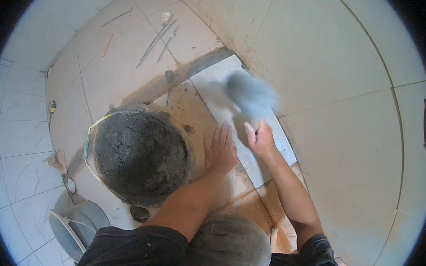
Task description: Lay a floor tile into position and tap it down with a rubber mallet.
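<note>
My right hand [261, 140] is closed around a trowel; its grey blade [252, 95] is smeared by motion over a pale cut tile [273, 156], and its handle is mostly hidden by the hand. My left hand [221, 152] lies flat with fingers stretched, beside the tile's left edge and partly on the neighbouring tan tile [189, 103]. Nothing shows under or in it. Left of that arm stands a round tub heaped with wet dark grey mortar [137, 156], a light rope-like loop around its rim.
At the lower left a grey bucket [92, 217] leans on its side. A tape measure [52, 106] lies by the left wall. Thin rods [155, 44] and an orange stick [107, 44] lie at the back. A pale tiled wall [343, 140] closes off the right side.
</note>
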The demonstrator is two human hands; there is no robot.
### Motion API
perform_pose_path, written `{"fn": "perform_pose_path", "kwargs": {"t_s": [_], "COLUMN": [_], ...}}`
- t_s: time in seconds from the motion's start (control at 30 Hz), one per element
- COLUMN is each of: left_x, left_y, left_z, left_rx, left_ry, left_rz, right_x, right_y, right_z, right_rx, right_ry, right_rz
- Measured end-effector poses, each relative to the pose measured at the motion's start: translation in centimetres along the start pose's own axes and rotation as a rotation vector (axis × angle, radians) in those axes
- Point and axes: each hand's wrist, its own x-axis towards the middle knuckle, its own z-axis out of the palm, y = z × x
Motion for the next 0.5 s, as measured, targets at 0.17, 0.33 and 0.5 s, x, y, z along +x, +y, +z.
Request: {"fn": "perform_pose_path", "kwargs": {"t_s": [0.17, 0.33, 0.5], "left_x": [0.2, -0.1, -0.1], "left_y": [-0.8, -0.6, 0.0], "left_z": [0.0, -0.2, 0.3], "left_rx": [0.001, 0.008, -0.046], "left_ry": [0.017, -0.002, 0.016], "left_rz": [-0.009, -0.014, 0.006], "right_x": [0.0, 3.4, 0.0], "right_y": [-1.4, -4.3, 0.4], "right_z": [-0.9, -2.6, 0.4], "right_rx": [0.088, 0.306, 0.004], "right_ry": [-0.239, 0.066, -0.183], "right_rz": [0.275, 0.087, 0.329]}}
